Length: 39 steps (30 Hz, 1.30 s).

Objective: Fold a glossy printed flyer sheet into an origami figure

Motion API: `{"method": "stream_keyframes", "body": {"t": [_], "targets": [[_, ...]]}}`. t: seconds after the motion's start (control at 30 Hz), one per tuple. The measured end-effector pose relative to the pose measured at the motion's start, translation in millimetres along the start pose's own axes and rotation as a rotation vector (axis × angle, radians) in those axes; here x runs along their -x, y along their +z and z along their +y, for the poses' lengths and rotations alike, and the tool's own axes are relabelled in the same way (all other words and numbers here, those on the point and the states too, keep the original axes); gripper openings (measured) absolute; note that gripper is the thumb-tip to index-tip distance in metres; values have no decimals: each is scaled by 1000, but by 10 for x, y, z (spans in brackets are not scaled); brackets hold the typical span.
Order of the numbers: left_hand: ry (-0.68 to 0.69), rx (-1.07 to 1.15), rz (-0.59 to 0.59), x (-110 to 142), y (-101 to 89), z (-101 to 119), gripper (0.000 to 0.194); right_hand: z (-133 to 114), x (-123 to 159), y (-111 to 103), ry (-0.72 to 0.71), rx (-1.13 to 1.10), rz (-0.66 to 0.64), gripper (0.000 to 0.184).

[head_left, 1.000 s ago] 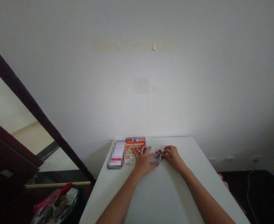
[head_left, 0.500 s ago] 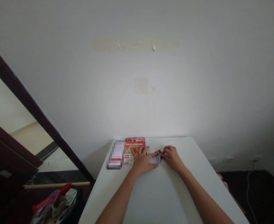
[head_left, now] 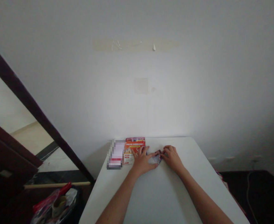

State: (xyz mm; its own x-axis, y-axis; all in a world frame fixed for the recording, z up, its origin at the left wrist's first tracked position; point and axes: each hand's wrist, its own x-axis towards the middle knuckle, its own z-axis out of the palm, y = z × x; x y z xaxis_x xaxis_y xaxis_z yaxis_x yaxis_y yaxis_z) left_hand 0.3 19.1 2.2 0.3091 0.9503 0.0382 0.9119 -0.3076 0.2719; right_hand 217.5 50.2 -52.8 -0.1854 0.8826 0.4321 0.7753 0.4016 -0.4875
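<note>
Between my hands on the white table point(head_left: 155, 193) lies a small piece of paper point(head_left: 154, 159), grey on the face turned up and dark-patterned along its folded right edge. My left hand point(head_left: 141, 162) rests with fingers spread, its index finger and thumb pressing on the paper. Its other fingers reach over a red and orange printed leaflet point(head_left: 132, 145). My right hand point(head_left: 173, 158) has its fingers drawn together in a pinch at the paper's folded right edge. The fingertips partly cover that fold.
Left of the leaflet lies a blurred-out phone-like rectangle point(head_left: 116, 154). The table's far edge meets a pale wall point(head_left: 174, 93). On the floor at lower left stands a bag-lined bin point(head_left: 75, 196) with rubbish, near a wooden stick point(head_left: 83, 183).
</note>
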Motion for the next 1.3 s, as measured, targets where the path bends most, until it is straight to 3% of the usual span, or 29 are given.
{"method": "stream_keyframes", "body": {"t": [0.33,0.67,0.9,1.3], "targets": [[-33,47,29,-28,68,21,45,-9,7,-15,-1,-6,6,7],[-73,25,28,-12,21,98,49,13,0,26,0,-16,42,7],[-78,38,69,-26,62,108,42,-30,8,4,14,-23,38,8],[-106,42,38,-26,42,118,50,5,3,68,46,-21,83,7]]}}
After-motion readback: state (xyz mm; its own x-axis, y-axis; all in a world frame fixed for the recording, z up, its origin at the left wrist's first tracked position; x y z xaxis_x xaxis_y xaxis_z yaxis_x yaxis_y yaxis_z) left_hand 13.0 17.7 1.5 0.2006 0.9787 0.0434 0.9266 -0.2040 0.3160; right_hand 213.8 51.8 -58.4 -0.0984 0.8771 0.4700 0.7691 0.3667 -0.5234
